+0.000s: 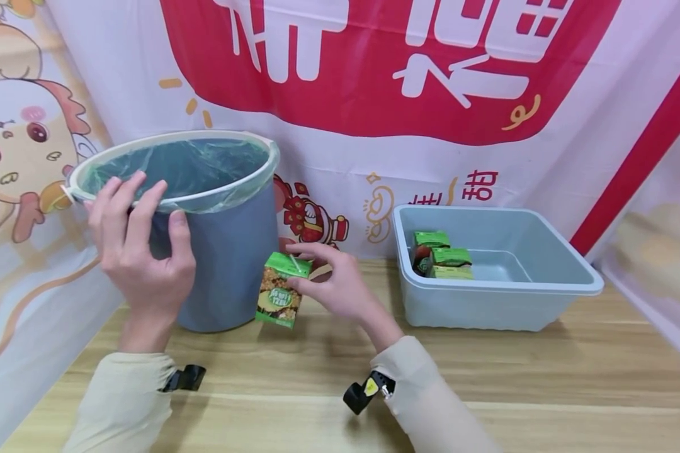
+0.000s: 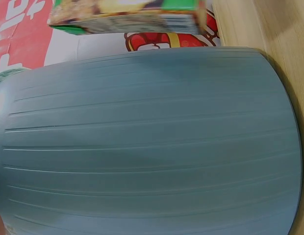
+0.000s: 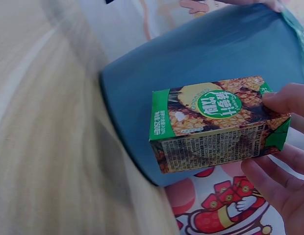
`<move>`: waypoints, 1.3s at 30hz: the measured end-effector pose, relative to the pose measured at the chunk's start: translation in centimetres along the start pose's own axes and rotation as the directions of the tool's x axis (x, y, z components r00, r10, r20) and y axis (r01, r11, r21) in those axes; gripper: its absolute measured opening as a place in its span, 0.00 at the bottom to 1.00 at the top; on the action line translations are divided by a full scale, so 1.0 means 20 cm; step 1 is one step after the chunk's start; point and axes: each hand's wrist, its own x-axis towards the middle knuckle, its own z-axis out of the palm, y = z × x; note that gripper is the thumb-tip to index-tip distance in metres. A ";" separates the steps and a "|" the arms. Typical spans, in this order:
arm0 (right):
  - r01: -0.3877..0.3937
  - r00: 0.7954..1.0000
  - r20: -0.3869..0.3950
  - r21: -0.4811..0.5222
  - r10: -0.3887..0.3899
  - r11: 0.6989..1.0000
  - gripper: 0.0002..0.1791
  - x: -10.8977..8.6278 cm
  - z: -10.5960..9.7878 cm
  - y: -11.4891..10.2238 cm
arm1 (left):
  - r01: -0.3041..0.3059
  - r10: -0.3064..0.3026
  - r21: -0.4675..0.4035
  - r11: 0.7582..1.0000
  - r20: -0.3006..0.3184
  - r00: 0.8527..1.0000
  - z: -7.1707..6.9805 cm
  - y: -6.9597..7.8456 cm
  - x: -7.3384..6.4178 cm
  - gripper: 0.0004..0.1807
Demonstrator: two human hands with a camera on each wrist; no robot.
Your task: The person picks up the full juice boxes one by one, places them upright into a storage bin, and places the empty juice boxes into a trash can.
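Note:
My right hand (image 1: 337,286) pinches a green and brown juice box (image 1: 283,290) near its top, thumb on one side and fingers on the other. The carton hangs slightly tilted in front of the blue-grey trash bin (image 1: 226,264), above the table. In the right wrist view, its pineapple picture and a side full of small print (image 3: 211,149) show. At the near left of the bin's rim, my left hand (image 1: 144,251) has its fingers spread and loosely bent; whether they touch the rim is hard to tell. A thin green bag (image 1: 249,189) lines the bin.
To the right, a light blue plastic tub (image 1: 487,302) stands on the wooden table (image 1: 294,402). Several juice boxes (image 1: 450,257) sit in its left end. A printed white and red cloth (image 1: 345,157) hangs behind the bin and tub.

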 end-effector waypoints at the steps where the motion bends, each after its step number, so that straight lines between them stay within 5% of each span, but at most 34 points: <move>1: -0.005 1.000 -0.011 0.008 0.005 1.000 0.27 0.00 -0.01 -0.01 | -0.001 0.001 -0.001 1.000 0.000 1.000 0.00 0.00 0.00 0.21; 23: 0.021 0.993 -0.114 -0.026 -0.024 0.999 0.22 0.16 -0.21 -0.24 | -0.003 0.003 -0.004 1.000 0.003 1.000 -0.01 -0.01 0.00 0.21; 39: 0.126 0.969 -0.214 -0.003 -0.124 0.992 0.24 0.23 -0.35 -0.41 | -0.006 0.006 -0.006 1.000 -0.004 1.000 0.00 -0.02 0.00 0.21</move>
